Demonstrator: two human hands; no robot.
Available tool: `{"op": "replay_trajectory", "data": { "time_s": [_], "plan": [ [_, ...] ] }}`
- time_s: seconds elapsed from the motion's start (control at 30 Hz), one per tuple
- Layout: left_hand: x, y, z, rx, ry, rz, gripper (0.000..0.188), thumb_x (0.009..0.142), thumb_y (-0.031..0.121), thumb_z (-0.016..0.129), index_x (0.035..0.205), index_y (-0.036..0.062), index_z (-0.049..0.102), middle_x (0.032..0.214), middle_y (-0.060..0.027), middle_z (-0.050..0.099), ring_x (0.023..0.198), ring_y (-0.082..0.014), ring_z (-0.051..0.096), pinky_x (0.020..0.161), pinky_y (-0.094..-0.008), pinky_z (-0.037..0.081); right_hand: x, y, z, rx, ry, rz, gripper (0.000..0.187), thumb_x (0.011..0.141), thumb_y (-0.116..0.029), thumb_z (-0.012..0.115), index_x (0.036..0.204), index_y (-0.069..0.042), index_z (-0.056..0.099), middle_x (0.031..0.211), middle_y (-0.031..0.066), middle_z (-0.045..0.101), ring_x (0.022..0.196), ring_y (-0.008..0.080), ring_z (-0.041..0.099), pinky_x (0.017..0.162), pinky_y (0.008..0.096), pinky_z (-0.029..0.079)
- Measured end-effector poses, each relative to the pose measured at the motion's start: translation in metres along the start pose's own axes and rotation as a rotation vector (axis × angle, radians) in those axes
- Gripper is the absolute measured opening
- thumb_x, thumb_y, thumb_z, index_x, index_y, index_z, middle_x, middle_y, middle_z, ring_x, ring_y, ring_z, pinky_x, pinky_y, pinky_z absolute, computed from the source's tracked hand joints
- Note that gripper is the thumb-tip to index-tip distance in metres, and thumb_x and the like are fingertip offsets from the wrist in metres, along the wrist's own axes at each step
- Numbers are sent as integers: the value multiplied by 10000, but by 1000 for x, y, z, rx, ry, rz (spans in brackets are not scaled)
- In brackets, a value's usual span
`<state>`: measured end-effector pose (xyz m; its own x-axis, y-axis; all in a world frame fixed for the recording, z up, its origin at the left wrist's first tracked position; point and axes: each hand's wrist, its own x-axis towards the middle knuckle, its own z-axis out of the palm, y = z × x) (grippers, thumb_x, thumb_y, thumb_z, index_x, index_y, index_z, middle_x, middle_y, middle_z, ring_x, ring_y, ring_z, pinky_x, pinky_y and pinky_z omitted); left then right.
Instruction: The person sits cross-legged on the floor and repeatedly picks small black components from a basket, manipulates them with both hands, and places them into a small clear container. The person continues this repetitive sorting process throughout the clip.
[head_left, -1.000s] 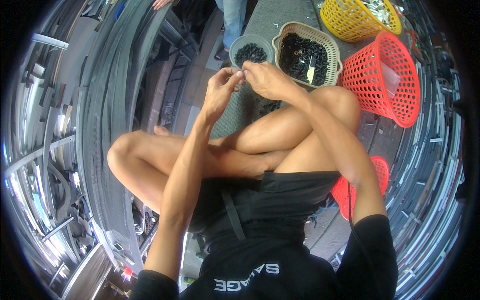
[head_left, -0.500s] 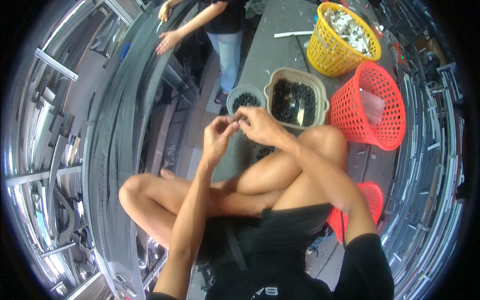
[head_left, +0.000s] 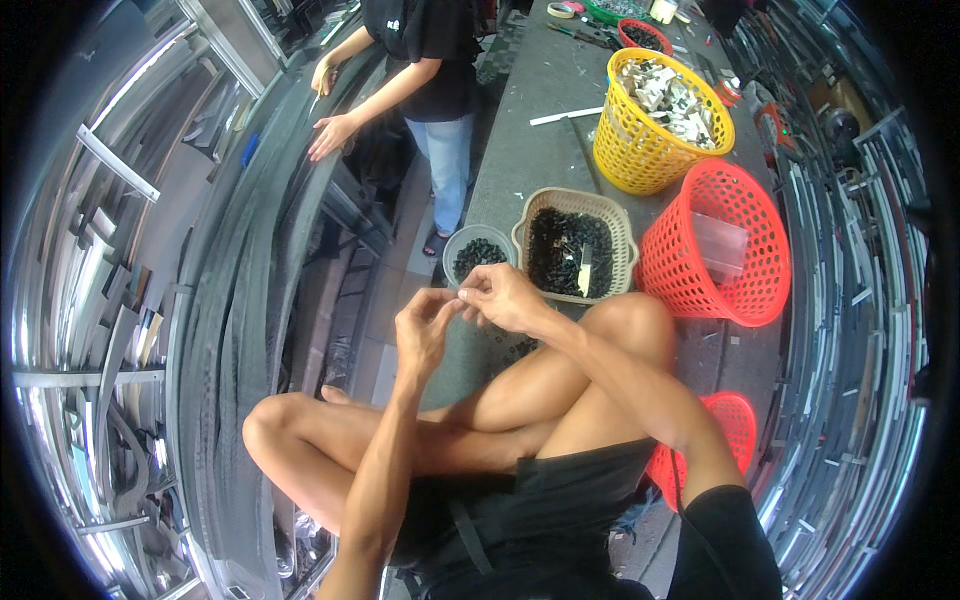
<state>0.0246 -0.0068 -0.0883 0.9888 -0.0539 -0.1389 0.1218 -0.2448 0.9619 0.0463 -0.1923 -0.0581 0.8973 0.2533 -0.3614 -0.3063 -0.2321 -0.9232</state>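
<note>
My left hand point(head_left: 422, 325) and my right hand point(head_left: 508, 298) meet fingertip to fingertip above my crossed legs. Both are closed in a pinch; whatever lies between the tips is too small and covered to name. Just beyond them stands a round translucent bowl point(head_left: 450, 262) with small black pieces point(head_left: 478, 256) in it. To its right, a beige basket point(head_left: 632, 252) holds many more black pieces point(head_left: 556, 235). A knife-like tool with a pale yellow handle point(head_left: 584, 278) rests on those pieces. More black bits point(head_left: 520, 348) lie beside my leg, partly hidden.
Right of the beige basket stand a large red basket point(head_left: 668, 255) and a yellow basket point(head_left: 622, 150) full of pale scraps. A smaller red basket point(head_left: 738, 425) sits by my right elbow. Across the left, long dark strips point(head_left: 235, 300) cover a rack, where another person point(head_left: 425, 75) works.
The view has tilted up, so everything sits lower in the picture and more of the far table shows. My hands stay pinched together, now a little nearer to me than the bowl.
</note>
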Motion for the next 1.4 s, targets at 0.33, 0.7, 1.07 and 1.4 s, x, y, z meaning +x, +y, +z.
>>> {"op": "replay_trajectory", "data": {
  "time_s": [0.33,0.7,1.07,1.4],
  "plan": [
    [0,-6,-6,-72,-78,22,146,1008,128,739,1046,1,678,944,-16,719,878,-80,627,785,-249,507,-8,-8,6,29,-59,-84,119,1081,-103,555,1029,2,534,900,130,744,697,179,739,523,318,532],
    [-7,1,-4,-58,-87,101,113,1037,93,656,1050,-18,635,920,-75,709,862,-135,646,788,-311,528,-12,-9,13,-95,23,-197,113,1074,-96,537,1020,3,524,788,121,694,608,193,708,550,349,537],
    [-13,24,10,112,246,465,53,991,-58,619,1008,-16,592,910,-114,630,798,-195,650,735,-327,527,-19,-22,30,-22,170,-414,79,1075,-73,552,1051,0,536,820,114,708,634,194,724,559,345,550],
    [-13,24,4,134,310,567,35,1029,-61,570,1031,-32,549,985,-104,590,802,-154,611,732,-294,525,-27,-33,30,5,109,-498,64,1033,-33,579,1022,6,529,804,168,697,747,289,769,638,398,570]
  ]
}}
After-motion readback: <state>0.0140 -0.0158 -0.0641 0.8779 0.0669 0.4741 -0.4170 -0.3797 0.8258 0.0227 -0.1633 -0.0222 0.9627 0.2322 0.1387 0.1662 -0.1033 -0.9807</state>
